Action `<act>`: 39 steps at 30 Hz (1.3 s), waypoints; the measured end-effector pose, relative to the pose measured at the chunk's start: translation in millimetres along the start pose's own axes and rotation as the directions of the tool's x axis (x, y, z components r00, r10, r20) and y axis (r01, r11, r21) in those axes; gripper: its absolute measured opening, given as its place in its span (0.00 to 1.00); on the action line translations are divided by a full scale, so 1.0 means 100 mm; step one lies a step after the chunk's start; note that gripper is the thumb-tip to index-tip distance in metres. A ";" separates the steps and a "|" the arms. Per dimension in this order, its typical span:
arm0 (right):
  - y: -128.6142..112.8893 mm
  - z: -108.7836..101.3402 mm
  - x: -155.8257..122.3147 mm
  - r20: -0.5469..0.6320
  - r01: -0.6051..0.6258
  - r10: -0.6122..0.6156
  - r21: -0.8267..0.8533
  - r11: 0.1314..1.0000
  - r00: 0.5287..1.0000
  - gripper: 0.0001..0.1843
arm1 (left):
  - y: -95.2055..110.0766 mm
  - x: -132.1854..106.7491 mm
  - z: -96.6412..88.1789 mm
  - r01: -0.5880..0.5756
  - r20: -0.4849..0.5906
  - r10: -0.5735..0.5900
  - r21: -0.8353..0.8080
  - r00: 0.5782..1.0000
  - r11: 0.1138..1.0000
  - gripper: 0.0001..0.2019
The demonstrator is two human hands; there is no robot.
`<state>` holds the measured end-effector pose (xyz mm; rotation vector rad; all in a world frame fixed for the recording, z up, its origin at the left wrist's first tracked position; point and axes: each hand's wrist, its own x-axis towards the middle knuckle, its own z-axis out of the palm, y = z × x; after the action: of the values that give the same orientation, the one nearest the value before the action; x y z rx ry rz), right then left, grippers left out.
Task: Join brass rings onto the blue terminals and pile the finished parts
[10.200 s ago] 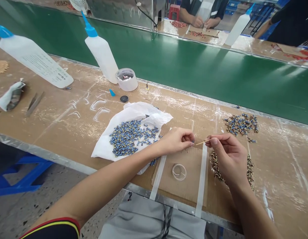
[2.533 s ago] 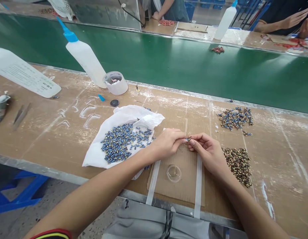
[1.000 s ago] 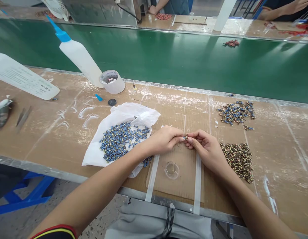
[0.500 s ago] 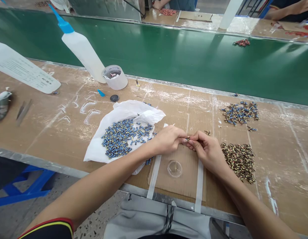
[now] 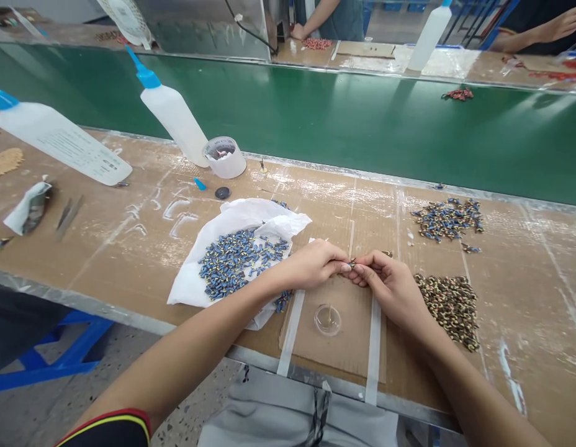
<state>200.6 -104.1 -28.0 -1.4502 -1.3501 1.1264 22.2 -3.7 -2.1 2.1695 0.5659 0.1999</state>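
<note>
My left hand and my right hand meet fingertip to fingertip above a taped cardboard pad, both pinched on one tiny blue and brass part. Left of my left hand a white plastic sheet carries a heap of small blue parts. Right of my right hand lies a pile of dark brass-coloured parts. Farther back right is a pile of mixed blue and brass parts. A small clear round dish with a thin stick in it sits on the pad below my hands.
Two white squeeze bottles with blue tips, a tape roll and tweezers stand at the back left. A green conveyor belt runs behind the bench, carrying a small red pile. Other people's hands work across it.
Ten seconds ago my right hand held a thin stick to the part in my left; the stick now rests in the dish. Both hands have since stayed pinched together on the part.
</note>
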 end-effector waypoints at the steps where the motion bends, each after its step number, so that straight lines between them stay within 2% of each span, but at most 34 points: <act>1: 0.00 -0.01 0.00 -0.001 -0.007 0.007 0.016 1.000 1.000 0.12 | 0.00 0.00 -0.01 0.016 0.004 -0.016 -0.020 1.000 1.000 0.13; 6: -0.04 -0.02 0.02 -0.063 0.001 0.003 0.057 0.998 0.998 0.17 | 0.03 0.01 -0.04 0.082 0.041 -0.079 -0.102 0.996 0.991 0.13; 12: -0.07 -0.03 0.03 -0.038 -0.017 0.019 0.059 0.998 0.999 0.18 | 0.03 0.01 -0.04 0.120 0.036 -0.116 -0.130 0.993 0.984 0.13; 18: -0.07 -0.04 0.02 -0.025 -0.042 0.044 0.087 0.995 0.999 0.17 | 0.02 0.02 0.00 0.082 -0.037 -0.087 -0.117 0.996 0.990 0.13; 23: -0.06 -0.04 0.02 -0.028 -0.067 0.071 0.110 0.992 0.997 0.16 | 0.00 0.01 0.05 0.034 -0.117 -0.039 -0.038 0.992 0.999 0.13; 33: -0.06 -0.04 0.02 -0.053 -0.087 0.095 0.140 0.986 0.994 0.17 | 0.03 -0.01 0.10 -0.015 -0.168 0.033 0.111 0.985 0.994 0.11; 36: -0.06 -0.04 0.03 -0.056 -0.083 0.091 0.143 0.986 0.994 0.16 | 0.04 -0.01 0.09 -0.022 -0.176 0.040 0.104 0.984 0.994 0.10; 39: -0.05 -0.04 0.03 -0.073 -0.076 0.087 0.146 0.986 0.993 0.15 | 0.05 -0.02 0.05 0.002 -0.163 0.001 0.016 0.987 1.000 0.10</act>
<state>203.4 -101.2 -22.6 -1.4409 -1.1407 1.1802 23.9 -10.6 -1.1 2.1815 0.6625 0.3769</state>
